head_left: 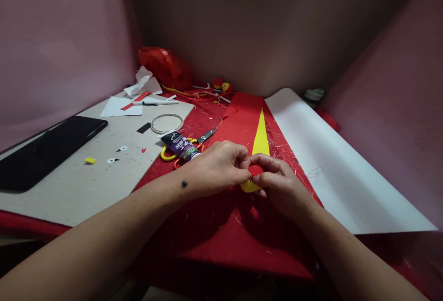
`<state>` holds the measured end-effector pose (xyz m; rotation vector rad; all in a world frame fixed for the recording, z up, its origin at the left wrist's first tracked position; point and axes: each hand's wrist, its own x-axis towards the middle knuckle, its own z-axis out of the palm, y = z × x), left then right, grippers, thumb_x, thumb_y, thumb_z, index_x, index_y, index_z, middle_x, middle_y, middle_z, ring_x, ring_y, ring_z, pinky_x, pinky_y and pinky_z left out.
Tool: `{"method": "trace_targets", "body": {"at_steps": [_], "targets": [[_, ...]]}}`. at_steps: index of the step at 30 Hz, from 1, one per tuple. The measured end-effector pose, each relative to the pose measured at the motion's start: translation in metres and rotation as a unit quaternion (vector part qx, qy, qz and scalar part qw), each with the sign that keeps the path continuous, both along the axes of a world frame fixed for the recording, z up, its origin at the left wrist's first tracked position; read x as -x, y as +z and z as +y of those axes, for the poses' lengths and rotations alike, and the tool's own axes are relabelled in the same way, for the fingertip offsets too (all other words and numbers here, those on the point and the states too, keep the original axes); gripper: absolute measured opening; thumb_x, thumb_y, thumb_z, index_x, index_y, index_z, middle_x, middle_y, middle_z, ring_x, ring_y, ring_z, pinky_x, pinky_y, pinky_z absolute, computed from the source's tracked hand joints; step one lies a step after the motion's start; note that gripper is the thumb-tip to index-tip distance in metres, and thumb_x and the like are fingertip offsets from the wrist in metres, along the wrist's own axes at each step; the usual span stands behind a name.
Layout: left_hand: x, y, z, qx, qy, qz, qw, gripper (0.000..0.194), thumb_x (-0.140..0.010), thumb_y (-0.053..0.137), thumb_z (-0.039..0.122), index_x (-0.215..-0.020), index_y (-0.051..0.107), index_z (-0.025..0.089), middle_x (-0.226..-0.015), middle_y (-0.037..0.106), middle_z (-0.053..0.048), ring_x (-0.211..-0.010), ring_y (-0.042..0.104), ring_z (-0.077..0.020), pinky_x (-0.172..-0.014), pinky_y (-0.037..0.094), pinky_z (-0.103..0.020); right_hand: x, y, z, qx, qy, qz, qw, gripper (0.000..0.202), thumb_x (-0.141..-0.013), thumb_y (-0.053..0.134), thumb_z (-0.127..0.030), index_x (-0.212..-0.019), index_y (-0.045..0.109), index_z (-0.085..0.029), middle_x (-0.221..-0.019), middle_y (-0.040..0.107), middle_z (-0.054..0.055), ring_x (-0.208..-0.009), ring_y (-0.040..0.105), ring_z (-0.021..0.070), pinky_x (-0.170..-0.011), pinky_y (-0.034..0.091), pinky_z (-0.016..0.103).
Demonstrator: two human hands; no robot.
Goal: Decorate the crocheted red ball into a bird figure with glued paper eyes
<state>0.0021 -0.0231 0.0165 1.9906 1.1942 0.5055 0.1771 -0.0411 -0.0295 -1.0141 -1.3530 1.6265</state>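
Between my two hands is a small red and yellow paper craft piece, its red top ribbed and its lower part yellow. My right hand grips it from the right with thumb and fingers. From the left, my left hand pinches at its upper edge, fingertips closed; whether they hold something small there is hidden. Just beyond the hands lie a yellow paper triangle and a red corrugated sheet. A purple glue tube rests across scissors beside my left wrist.
A grey board on the left carries a black phone-like slab, paper eyes, a yellow scrap and a ring. White sheet lies right. Behind are a red bag and small red-yellow pieces.
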Motion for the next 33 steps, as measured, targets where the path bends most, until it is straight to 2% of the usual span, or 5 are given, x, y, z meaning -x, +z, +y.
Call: {"method": "trace_targets", "body": {"at_steps": [9,14,20,33], "targets": [[0.003,-0.0041,0.0018,0.041,-0.019,-0.042,0.998,0.015,-0.072,0.058,0.029,-0.063,0.052,0.018,-0.058,0.048,0.005,-0.055,0.04,-0.009,-0.046,0.027,-0.023,-0.0017,0.0006,0.0,0.019,0.015,0.025,0.999,0.027,-0.065,0.057,-0.011,-0.089,0.064,-0.02,-0.067,0.059,-0.002,-0.048,0.04,0.0086,-0.046,0.029,0.024],[0.0037,0.0001,0.0005,0.071,-0.02,-0.057,0.996,0.014,-0.072,0.06,0.029,-0.065,0.054,0.017,-0.056,0.045,0.005,-0.053,0.036,-0.0079,-0.046,0.025,-0.022,-0.0021,0.0,0.0002,0.037,0.016,0.049,0.998,0.028,-0.065,0.056,-0.012,-0.089,0.065,-0.021,-0.07,0.062,0.0,-0.05,0.045,0.01,-0.045,0.029,0.023],[0.0037,0.0032,-0.0004,0.077,-0.025,-0.069,0.994,0.014,-0.072,0.06,0.026,-0.065,0.054,0.017,-0.056,0.044,0.006,-0.053,0.034,-0.0072,-0.046,0.024,-0.022,-0.0006,0.0013,0.0003,0.044,0.012,0.052,0.998,0.028,-0.063,0.056,-0.012,-0.089,0.064,-0.02,-0.07,0.062,0.0,-0.05,0.045,0.0104,-0.044,0.029,0.023],[0.004,-0.0005,0.0015,0.067,-0.023,-0.05,0.996,0.013,-0.071,0.059,0.028,-0.064,0.054,0.018,-0.057,0.046,0.005,-0.054,0.038,-0.0092,-0.048,0.026,-0.023,0.0007,0.0018,0.0004,0.034,0.009,0.03,0.999,0.025,-0.063,0.057,-0.012,-0.086,0.066,-0.019,-0.068,0.061,0.0,-0.048,0.042,0.0089,-0.043,0.027,0.023]]}}
